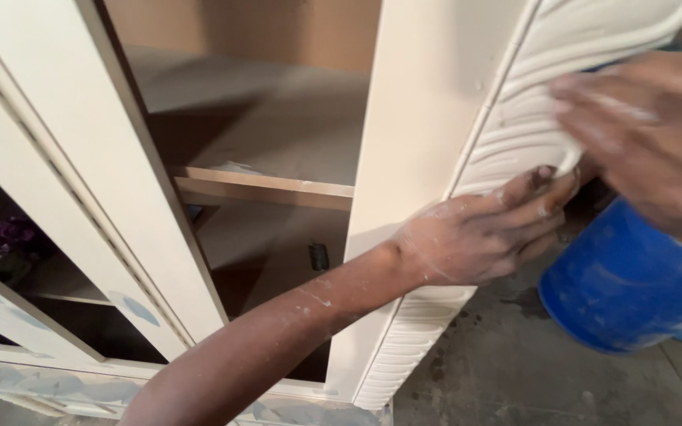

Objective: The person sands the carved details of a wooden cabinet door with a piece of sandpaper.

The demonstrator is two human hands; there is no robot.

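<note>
A cream cabinet door (pixel 420 118) stands open, with a ribbed wavy panel (pixel 526 102) along its right side. My left hand (pixel 475 237), dusted with white filler, reaches across the door; its fingers lie on the ribbed panel and curl over its edge. My right hand (pixel 649 134) is blurred at the upper right, smeared white, its fingertips against the ribbed panel just above my left fingers. A small white bit shows at its fingertips; whether it holds something is unclear. A blue bucket (pixel 625 284) hangs just below my right hand, and what carries it is hidden.
Inside the cabinet a bare wooden shelf (pixel 262 188) runs across, with a dark hinge (pixel 319 256) below it. Another cream door (pixel 65 142) leans at the left, with purple flowers (pixel 5 235) behind it. A stained grey floor (pixel 515 363) lies beneath the bucket.
</note>
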